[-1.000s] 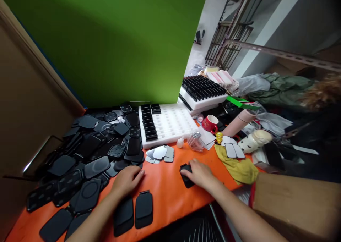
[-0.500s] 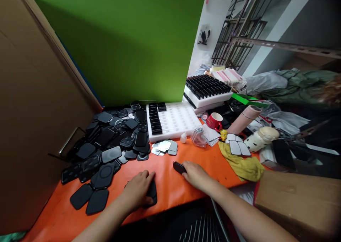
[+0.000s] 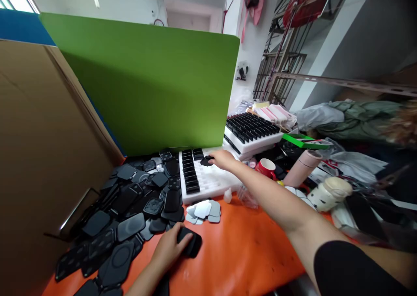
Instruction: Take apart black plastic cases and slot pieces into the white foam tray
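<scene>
My right hand (image 3: 221, 159) reaches far across the orange table (image 3: 247, 252) and pinches a small black case (image 3: 206, 160) over the white foam tray (image 3: 215, 181), beside its two rows of black cases (image 3: 189, 171). My left hand (image 3: 169, 250) lies near the front edge with its fingers curled over another black case (image 3: 191, 244). A heap of black plastic shells (image 3: 130, 205) lies to its left. Small mirror pieces (image 3: 203, 210) sit in front of the tray.
A green partition (image 3: 146, 83) stands behind the tray, with a cardboard wall (image 3: 35, 157) on the left. A second full tray (image 3: 250, 129), a red mug (image 3: 267, 168), a pink roll (image 3: 301, 166) and a cream bottle (image 3: 327, 192) crowd the right side.
My right hand has lifted a black case off the table front and carried it forward over the white tray. The left hand stays on its case. The camera has tilted upward.
</scene>
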A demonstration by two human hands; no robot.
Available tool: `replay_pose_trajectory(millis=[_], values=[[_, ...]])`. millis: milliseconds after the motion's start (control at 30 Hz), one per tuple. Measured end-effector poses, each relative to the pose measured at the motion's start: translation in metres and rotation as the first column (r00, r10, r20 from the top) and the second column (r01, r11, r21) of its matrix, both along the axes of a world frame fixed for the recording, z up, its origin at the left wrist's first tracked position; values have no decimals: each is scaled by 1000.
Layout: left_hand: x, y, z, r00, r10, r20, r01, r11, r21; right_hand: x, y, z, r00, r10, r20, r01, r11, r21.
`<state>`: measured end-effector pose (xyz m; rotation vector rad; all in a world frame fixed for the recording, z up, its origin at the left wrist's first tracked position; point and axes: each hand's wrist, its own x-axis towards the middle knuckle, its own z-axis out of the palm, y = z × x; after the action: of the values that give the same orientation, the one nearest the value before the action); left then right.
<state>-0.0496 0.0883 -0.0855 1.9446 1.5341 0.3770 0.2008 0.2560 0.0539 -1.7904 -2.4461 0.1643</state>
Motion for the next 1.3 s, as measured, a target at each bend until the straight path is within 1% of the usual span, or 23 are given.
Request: replay_pose_trajectory(millis=[67, 133, 300, 367, 433, 500, 600, 700, 800, 867, 900, 967, 1033, 1067, 1100, 1133, 1167, 1200, 1233, 1267, 1300], values=[[-2, 2, -3, 1000, -9, 9, 9, 1000, 16, -10, 29, -3, 997, 29, 67, -28, 999, -20], [-4, 3, -5, 1000, -19, 15, 19, 1000, 17, -21, 53, -7, 989, 73, 126, -67, 996, -50], [-9, 7, -13, 999, -39, 32, 39, 999, -25, -44, 94, -11, 947, 233, 221, -194, 963, -185], [-11, 8, -16, 999, -36, 36, 38, 998, -46, -50, 105, -12, 932, 279, 232, -224, 945, -237], [-13, 9, -18, 999, -34, 41, 37, 997, -69, -54, 113, -18, 926, 303, 225, -240, 933, -268], [-14, 9, -19, 999, -26, 43, 30, 996, -86, -53, 117, -28, 930, 309, 200, -248, 928, -277], [-14, 10, -19, 999, -8, 41, 12, 995, -102, -49, 114, -46, 947, 288, 141, -244, 933, -265], [-13, 9, -18, 999, -3, 46, 8, 994, -113, -47, 102, -55, 971, 223, 87, -197, 951, -237], [-14, 8, -19, 997, 1, 72, 5, 996, -89, -48, 79, -50, 993, 113, 33, -106, 981, -165], [-16, 8, -21, 990, 27, 136, -18, 998, -68, -48, 53, -42, 999, 40, -21, -42, 994, -99], [-16, 8, -22, 977, 67, 201, -55, 996, -65, -47, 37, -38, 998, 11, -54, -15, 997, -69], [-13, 10, -21, 916, 186, 356, -170, 983, -76, -46, -3, -36, 992, -17, -122, 12, 999, -41], [-5, 11, -17, 812, 315, 491, -291, 948, -127, -44, -46, -42, 981, 8, -192, -27, 995, -92], [1, 10, -13, 749, 365, 553, -327, 930, -170, -44, -67, -47, 966, 58, -252, -102, 981, -163], [9, 9, -7, 688, 398, 607, -339, 916, -216, -44, -85, -52, 905, 88, -416, -229, 925, -303], [15, 6, -1, 631, 418, 653, -329, 907, -262, -44, -100, -57, 854, 70, -515, -308, 866, -393], [21, 3, 5, 582, 425, 693, -306, 904, -298, -44, -110, -60, 817, 46, -574, -357, 823, -442], [24, -2, 11, 562, 415, 716, -278, 910, -309, -43, -115, -60, 785, 33, -619, -397, 793, -462], [23, -8, 16, 579, 385, 719, -252, 923, -291, -41, -114, -58, 776, 45, -630, -411, 793, -450], [19, -15, 18, 626, 346, 699, -233, 938, -256, -39, -108, -54, 781, 80, -619, -407, 817, -408], [11, -22, 18, 691, 307, 655, -226, 952, -207, -36, -98, -47, 804, 132, -580, -390, 853, -346]])
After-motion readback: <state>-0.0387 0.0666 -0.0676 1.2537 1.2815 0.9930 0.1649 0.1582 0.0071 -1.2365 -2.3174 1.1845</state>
